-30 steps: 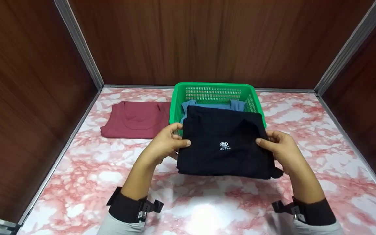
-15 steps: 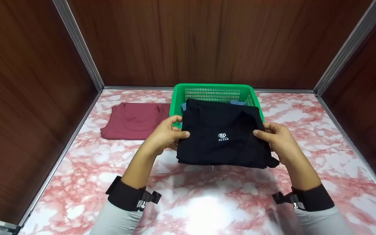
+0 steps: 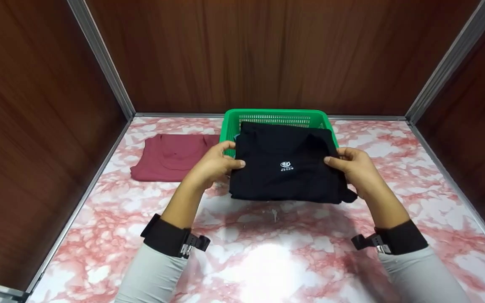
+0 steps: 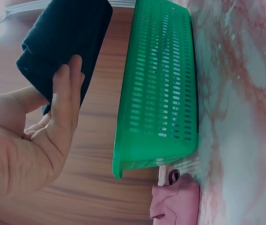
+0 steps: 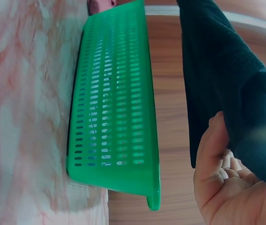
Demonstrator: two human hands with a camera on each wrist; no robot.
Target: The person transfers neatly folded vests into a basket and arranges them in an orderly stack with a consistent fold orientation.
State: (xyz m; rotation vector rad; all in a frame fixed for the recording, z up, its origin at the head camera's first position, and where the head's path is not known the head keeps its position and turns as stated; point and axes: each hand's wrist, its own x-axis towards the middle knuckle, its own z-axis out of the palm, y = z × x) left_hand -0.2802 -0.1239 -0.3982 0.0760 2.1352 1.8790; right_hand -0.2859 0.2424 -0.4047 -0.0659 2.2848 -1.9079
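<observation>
A folded black T-shirt with a small white print hangs level between my two hands. My left hand pinches its left edge, thumb on top and fingers beneath. On the opposite edge my right hand grips it the same way, close to a loose corner that sticks out. Both wrist views show the shirt raised above the rim of a green plastic basket. In the head view the shirt overlaps the basket's front and hides most of its inside. A sliver of blue cloth shows at the basket's left side.
A folded maroon shirt lies on the marbled pink and white table, left of the basket. Brown wood-grain panels with metal edge strips enclose the table at the back and both sides.
Both hands have carried the black T-shirt forward, farther over the basket. The blue garment inside, plainly visible earlier, is now almost wholly covered in the head view. The maroon shirt stays put.
</observation>
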